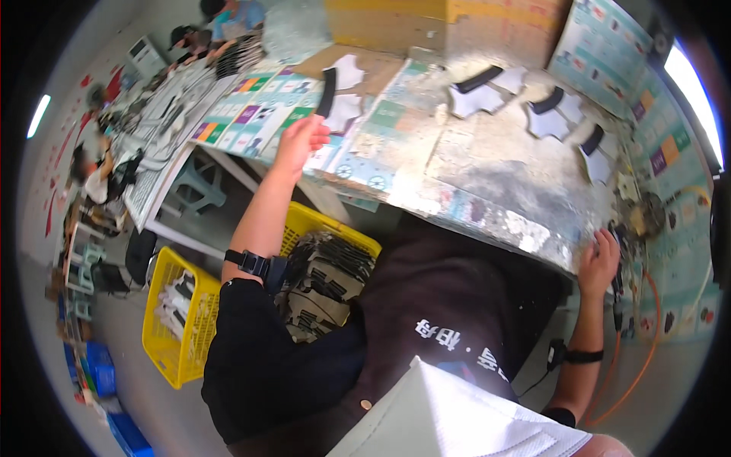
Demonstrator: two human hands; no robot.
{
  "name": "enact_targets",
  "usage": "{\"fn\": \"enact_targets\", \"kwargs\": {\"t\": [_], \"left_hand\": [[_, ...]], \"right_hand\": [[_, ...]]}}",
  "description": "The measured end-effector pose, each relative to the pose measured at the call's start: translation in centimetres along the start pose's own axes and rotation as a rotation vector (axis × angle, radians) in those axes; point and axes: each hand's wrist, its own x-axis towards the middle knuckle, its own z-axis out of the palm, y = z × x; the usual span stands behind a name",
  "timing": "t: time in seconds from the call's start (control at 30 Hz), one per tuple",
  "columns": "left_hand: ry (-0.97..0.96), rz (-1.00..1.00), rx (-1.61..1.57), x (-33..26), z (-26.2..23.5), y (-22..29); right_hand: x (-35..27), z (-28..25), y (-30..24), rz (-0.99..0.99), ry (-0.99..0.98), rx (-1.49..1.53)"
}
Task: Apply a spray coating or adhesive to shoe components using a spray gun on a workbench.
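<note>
My left hand (299, 146) is by the table's near edge at left, its fingers curled together. They are right at the lower end of a white cut-out piece with a black strip (327, 94); what they pinch, if anything, is hidden. That piece lies on a brown board. My right hand (599, 263) rests at the table's right corner, fingers bent beside a dark tool (618, 263) with an orange hose (652, 335). Its grip is partly hidden. Three similar white pieces with black strips (478, 99) (553, 114) (597, 156) lie across the worn worktable (457, 164).
Below the table a yellow basket (358, 238) holds stacked dark and grey pieces. Another yellow basket (171, 346) stands on the floor at left with white and black pieces. Cardboard (388, 27) lines the table's back. Several people work along a far table at left.
</note>
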Motion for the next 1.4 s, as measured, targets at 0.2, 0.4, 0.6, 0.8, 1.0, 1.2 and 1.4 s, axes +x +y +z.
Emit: {"fn": "enact_targets", "kwargs": {"t": [0.2,0.4,0.6,0.8,1.0,1.2,1.4], "left_hand": [[-0.189,0.396,0.586,9.3,12.1,-0.9],[0.132,0.131,1.201,25.3,4.9,-2.8],[-0.067,0.259,1.095,23.5,14.7,-0.1],[-0.340,0.414,0.937,23.5,31.0,-1.4],[-0.203,0.145,0.693,25.1,33.6,0.0],[-0.589,0.176,0.014,13.7,28.6,7.8],[-0.933,0.174,0.055,1.9,16.9,7.3]], "right_hand": [[0.1,-0.7,-0.8,0.058,-0.005,0.025],[0.7,-0.8,-0.6,0.056,0.038,0.057],[0.8,-0.8,-0.4,0.111,0.009,0.072],[0.5,-1.0,-0.5,0.129,0.025,0.068],[0.9,-1.1,-1.2,0.103,0.043,0.113],[0.7,-1.0,-1.0,0.141,0.032,0.106],[-0.9,-0.9,1.4,0.115,0.005,0.021]]}}
